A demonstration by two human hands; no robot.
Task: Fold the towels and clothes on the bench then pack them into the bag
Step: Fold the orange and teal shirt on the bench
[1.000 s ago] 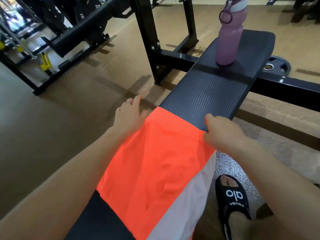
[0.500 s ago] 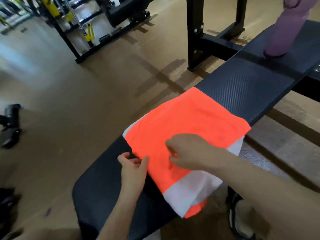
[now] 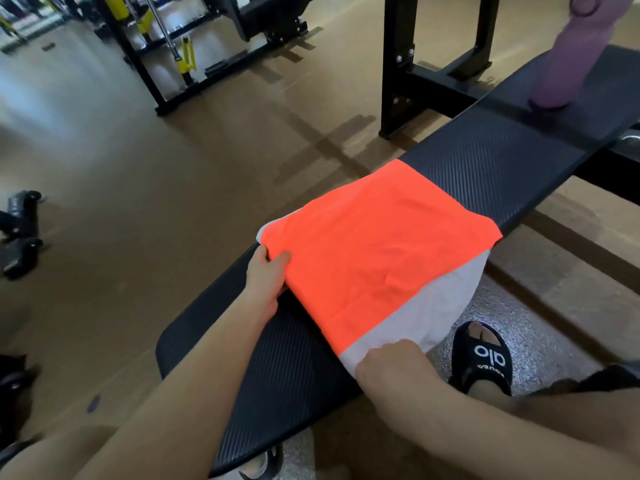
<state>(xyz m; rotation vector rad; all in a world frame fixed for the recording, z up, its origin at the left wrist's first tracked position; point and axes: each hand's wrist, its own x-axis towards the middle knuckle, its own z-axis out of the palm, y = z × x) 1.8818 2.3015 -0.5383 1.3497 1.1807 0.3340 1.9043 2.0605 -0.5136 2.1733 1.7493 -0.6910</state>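
Now the orange garment (image 3: 374, 251) lies folded across the middle of the black bench (image 3: 491, 168), its white layer (image 3: 429, 306) hanging off the right edge. At its left near corner, the left hand (image 3: 265, 277) pinches the orange cloth between thumb and curled fingers. On the near right, the right hand (image 3: 391, 367) grips the white edge, fingers curled under. A purple bottle (image 3: 568, 67) stands at the bench's far end.

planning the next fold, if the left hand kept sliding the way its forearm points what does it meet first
The left hand already grips the near-left corner of the orange and white garment. Going straight on up the bench, it would bunch that cloth first; the purple bottle stands farther along, probably right of that line.
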